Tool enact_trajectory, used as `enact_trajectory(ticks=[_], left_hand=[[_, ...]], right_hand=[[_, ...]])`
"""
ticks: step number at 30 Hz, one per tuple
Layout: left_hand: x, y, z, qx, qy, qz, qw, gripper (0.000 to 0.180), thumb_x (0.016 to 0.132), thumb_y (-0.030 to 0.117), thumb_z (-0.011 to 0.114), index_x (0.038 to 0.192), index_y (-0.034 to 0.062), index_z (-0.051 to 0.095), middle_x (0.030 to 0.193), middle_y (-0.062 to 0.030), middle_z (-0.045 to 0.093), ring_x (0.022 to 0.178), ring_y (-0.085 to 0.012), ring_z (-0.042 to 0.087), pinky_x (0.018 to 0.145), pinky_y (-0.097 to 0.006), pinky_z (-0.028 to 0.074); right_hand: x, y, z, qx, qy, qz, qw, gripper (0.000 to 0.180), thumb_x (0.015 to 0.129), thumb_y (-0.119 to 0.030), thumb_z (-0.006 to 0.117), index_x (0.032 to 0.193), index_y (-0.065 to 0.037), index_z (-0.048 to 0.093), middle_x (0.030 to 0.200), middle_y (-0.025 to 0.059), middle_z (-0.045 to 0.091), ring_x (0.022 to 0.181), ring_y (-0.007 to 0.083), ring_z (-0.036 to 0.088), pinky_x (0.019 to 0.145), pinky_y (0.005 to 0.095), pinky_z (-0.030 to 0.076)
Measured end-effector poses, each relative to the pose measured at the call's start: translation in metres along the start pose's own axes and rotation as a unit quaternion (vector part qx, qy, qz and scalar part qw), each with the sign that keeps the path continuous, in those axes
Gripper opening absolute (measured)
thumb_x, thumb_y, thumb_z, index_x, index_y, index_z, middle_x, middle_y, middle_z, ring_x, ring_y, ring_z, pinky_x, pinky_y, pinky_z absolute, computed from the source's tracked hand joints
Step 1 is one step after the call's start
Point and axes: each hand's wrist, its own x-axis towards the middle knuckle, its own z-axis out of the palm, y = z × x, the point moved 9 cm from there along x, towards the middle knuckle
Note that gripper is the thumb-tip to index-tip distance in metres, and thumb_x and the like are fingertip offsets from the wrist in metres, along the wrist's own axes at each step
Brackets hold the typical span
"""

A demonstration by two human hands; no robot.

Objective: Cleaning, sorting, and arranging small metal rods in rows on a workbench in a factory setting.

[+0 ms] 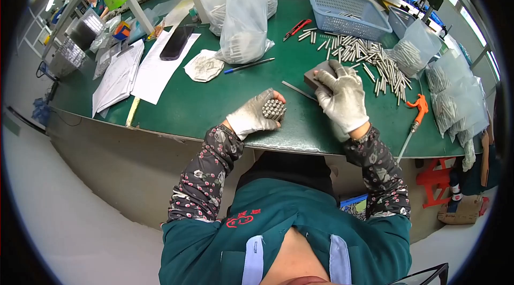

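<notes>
Head view, looking down over the person's shoulders: the left hand [256,115], in a worn white glove, is curled tight around a bundle of short metal rods [273,109], their round ends facing up and packed like a honeycomb. The right hand [342,97], gloved the same, lies flat with fingers spread over a dark grey block [319,75] on the green table [198,108], pressing on its top. Just beyond the right hand a loose pile of metal pins [369,55] fans out, with a blue plastic basket [348,13] farther back. To the outside of the right hand lies an orange-handled air blow gun [417,109]. Beyond the left hand lies a blue pen [249,65], with a clear bag of rods [243,23] standing behind it.
</notes>
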Motion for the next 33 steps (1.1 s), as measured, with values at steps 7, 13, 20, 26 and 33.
enact_trajectory(ticks=[7,13,20,26,33], left_hand=[[-0.012,0.006,-0.018,-0.171,0.072,0.138,0.973,0.042,0.063,-0.013,0.068,0.096,0.007,0.051,0.088,-0.0002,0.058,0.082,-0.0091,0.057,0.074,-0.022,0.049],[-0.009,-0.003,-0.017,-0.118,0.1,0.06,0.986,0.045,0.062,-0.011,0.07,0.098,0.0067,0.051,0.087,0.0003,0.056,0.081,-0.0094,0.055,0.073,-0.022,0.048],[-0.009,-0.008,-0.018,-0.126,0.103,0.036,0.986,0.045,0.063,-0.009,0.071,0.1,0.0072,0.051,0.091,0.0002,0.056,0.081,-0.0082,0.055,0.074,-0.023,0.048],[-0.01,-0.01,-0.017,-0.167,0.103,-0.001,0.98,0.049,0.065,-0.011,0.07,0.106,0.007,0.051,0.098,-0.0007,0.056,0.091,-0.01,0.055,0.081,-0.024,0.048],[-0.013,-0.002,-0.021,-0.162,0.133,0.044,0.977,0.044,0.065,-0.013,0.068,0.099,0.0074,0.049,0.091,-0.0012,0.057,0.085,-0.0108,0.056,0.078,-0.024,0.048]], right_hand=[[-0.017,-0.014,-0.001,0.03,0.017,-0.033,0.999,0.036,0.066,-0.019,0.065,0.102,-0.013,0.069,0.117,0.0209,0.057,0.103,0.0344,0.054,0.089,0.0423,0.042],[-0.018,-0.024,-0.005,0.058,0.008,-0.051,0.997,0.037,0.065,-0.017,0.066,0.102,-0.012,0.069,0.117,0.0208,0.056,0.104,0.0347,0.054,0.089,0.0423,0.042],[-0.016,-0.062,-0.02,0.137,0.014,-0.105,0.985,0.03,0.07,-0.019,0.062,0.099,-0.012,0.068,0.113,0.0219,0.057,0.097,0.0363,0.056,0.084,0.0447,0.043],[0.0,-0.059,-0.003,0.079,0.023,-0.107,0.991,0.026,0.071,-0.014,0.06,0.096,-0.018,0.069,0.106,0.0178,0.059,0.09,0.033,0.057,0.078,0.0426,0.045],[-0.027,-0.088,-0.003,0.22,0.002,-0.233,0.947,0.031,0.07,-0.013,0.063,0.1,-0.013,0.068,0.116,0.0238,0.056,0.096,0.0367,0.056,0.085,0.0457,0.043]])
